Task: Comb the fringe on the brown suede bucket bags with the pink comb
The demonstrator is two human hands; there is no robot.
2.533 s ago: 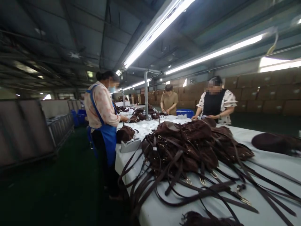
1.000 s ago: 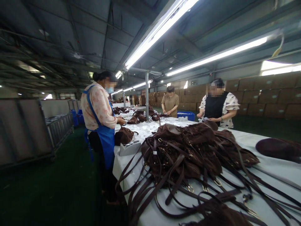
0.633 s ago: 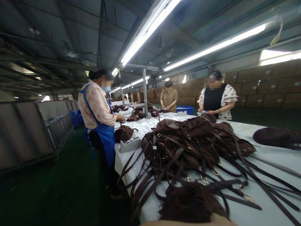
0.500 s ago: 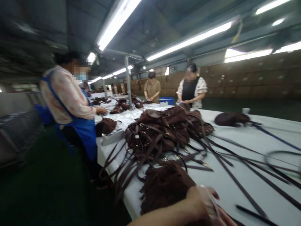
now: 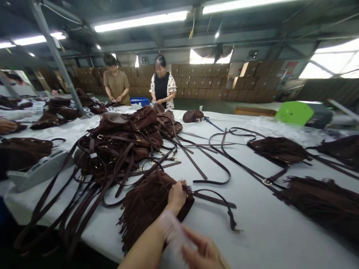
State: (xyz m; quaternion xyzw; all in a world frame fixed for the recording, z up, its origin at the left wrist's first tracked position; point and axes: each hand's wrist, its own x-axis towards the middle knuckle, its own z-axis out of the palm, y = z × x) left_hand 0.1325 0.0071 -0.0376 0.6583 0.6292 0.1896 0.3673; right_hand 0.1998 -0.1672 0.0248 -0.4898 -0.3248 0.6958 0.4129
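Note:
A dark brown fringed bag [image 5: 153, 198] lies on the white table, its fringe hanging toward the left. My left hand [image 5: 177, 196] grips the bag's right upper edge near the metal fittings, fingers curled over it. Closer to me, my right hand [image 5: 203, 248] is closed on a pale, translucent, comb-like thing [image 5: 172, 228], blurred by motion, which overlaps my left wrist in the picture. From the bag's right side a short brown strap [image 5: 224, 205] with a metal clasp trails over the table.
Behind the bag rises a heap of brown bags [image 5: 117, 142] with tangled straps. More fringed bags [image 5: 322, 201] lie to the right. A grey tray [image 5: 40, 172] stands at left, beside a metal post [image 5: 58, 56]. Two people [image 5: 162, 86] work across the table; another person's hand [image 5: 7, 126] shows at far left.
The view has swung right, bringing the right-hand bags and a green machine into sight. My left hand now grips the bag's edge, and my right hand with the pale thing has come into clear view.

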